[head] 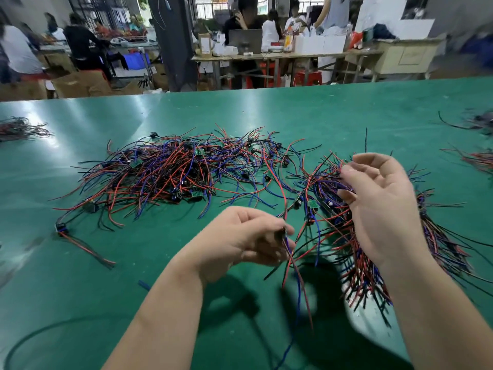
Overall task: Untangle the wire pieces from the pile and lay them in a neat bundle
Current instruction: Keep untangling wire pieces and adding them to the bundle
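Wire pieces [149, 177] sit in a tangled pile [186, 166] mid-table [106, 276], toward the far edge. Left hand [248, 236] pinches one wire piece [292, 263]; right hand [381, 198], fingers curled, seems to grip the bundle [360, 236] nearer the right edge. A strand trailing toward the pile could snag and drag neighbours along.

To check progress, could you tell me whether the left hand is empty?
No, the left hand pinches a wire piece with dangling leads.
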The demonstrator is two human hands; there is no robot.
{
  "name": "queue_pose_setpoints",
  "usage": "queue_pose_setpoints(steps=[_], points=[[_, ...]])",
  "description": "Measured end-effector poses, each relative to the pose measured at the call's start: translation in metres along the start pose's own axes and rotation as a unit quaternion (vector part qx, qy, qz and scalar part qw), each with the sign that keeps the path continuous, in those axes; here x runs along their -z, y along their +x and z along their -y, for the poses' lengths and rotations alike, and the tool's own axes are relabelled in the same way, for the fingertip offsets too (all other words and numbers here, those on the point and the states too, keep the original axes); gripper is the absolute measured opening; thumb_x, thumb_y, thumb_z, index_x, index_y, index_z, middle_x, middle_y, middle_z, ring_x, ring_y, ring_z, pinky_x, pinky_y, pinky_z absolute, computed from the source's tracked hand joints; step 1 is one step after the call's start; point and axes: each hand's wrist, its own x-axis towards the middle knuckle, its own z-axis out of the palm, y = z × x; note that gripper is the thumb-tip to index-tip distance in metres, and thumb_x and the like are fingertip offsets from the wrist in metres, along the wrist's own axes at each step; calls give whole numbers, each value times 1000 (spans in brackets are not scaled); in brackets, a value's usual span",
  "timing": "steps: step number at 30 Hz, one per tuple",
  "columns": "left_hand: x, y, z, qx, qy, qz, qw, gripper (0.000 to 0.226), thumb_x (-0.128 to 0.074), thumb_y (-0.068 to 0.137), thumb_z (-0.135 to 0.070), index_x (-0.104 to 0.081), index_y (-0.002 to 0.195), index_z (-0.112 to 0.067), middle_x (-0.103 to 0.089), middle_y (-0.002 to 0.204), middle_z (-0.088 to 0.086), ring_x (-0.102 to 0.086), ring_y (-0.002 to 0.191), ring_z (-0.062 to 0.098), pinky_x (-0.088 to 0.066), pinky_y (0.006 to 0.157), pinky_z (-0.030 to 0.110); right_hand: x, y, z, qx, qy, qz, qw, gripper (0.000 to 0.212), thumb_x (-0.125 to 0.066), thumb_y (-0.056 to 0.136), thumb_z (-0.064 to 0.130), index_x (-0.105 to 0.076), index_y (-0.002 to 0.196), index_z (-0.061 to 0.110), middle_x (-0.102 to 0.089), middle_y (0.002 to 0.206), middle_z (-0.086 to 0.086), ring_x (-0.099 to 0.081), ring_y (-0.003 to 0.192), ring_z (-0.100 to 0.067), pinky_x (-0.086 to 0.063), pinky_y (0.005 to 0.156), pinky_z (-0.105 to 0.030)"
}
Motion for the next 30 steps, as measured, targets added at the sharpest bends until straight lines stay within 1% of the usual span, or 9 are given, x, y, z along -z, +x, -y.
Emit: queue_pose_setpoints(steps=[6,10,13,16,20,23,25,28,30], points=[[-2,9,1,-79,-126,-179,972,28,-57,90,-25,-77,75,-15,-71,73,4,-61,50,10,-53,51,22,-10,-21,-11,182,-222,121,950,46,-68,73,33,-45,110,47,-32,137,5,-29,134,2,-41,97,-20],[-4,11,3,-96,-68,-195,974,19,-64,86,-32,-77,76,-21,-70,79,-3,-61,63,5,-49,59,22,-15,-28,-16,126,-224,264,930,43,-79,72,30,-56,107,41,-57,116,13,-63,95,-3,-54,77,-26],[-12,11,6,-93,17,-171,981,18,-72,73,-44,-75,71,-27,-66,80,-6,-58,73,5,-45,67,25,-16,-28,-20,150,-273,217,925,28,-81,73,12,-65,86,31,-68,79,13,-62,63,-6,-51,61,-22],[-9,14,9,-134,138,-204,960,26,-57,88,-43,-76,82,-25,-68,77,-16,-58,78,-3,-44,73,16,-13,-23,-13,158,-189,153,957,28,-77,75,2,-68,84,26,-73,76,8,-69,63,-17,-56,55,-28],[17,19,23,-96,439,-345,824,30,-52,92,-46,-70,106,-26,-57,125,1,-43,125,15,-32,106,31,4,-10,2,224,-160,-16,961,18,-75,79,14,-67,90,26,-73,75,3,-71,65,-14,-58,61,-30],[32,22,39,59,535,-341,771,42,-50,90,-52,-52,129,-37,-23,154,12,-12,144,24,-14,114,42,22,8,4,202,-313,-82,924,27,-75,77,26,-67,103,24,-69,95,0,-69,82,-17,-55,84,-41],[38,26,48,122,571,-322,745,54,-46,90,-57,-39,140,-39,-10,157,20,-2,146,30,-6,116,45,28,13,3,188,-416,-87,886,48,-75,77,23,-59,121,16,-55,119,-13,-55,107,-24,-39,102,-31],[45,32,53,167,592,-318,721,69,-39,89,-64,-25,149,-32,-8,157,22,0,146,32,-4,116,48,22,6,5,230,-411,-86,878,47,-68,80,18,-55,125,12,-46,126,-19,-39,115,-16,-26,98,-18],[48,33,54,169,594,-325,716,74,-38,88,-66,-25,149,-25,-12,158,15,-5,146,29,-6,116,49,16,0,5,245,-387,-68,886,42,-63,79,20,-58,120,15,-47,123,-15,-38,109,-5,-31,98,-22]])
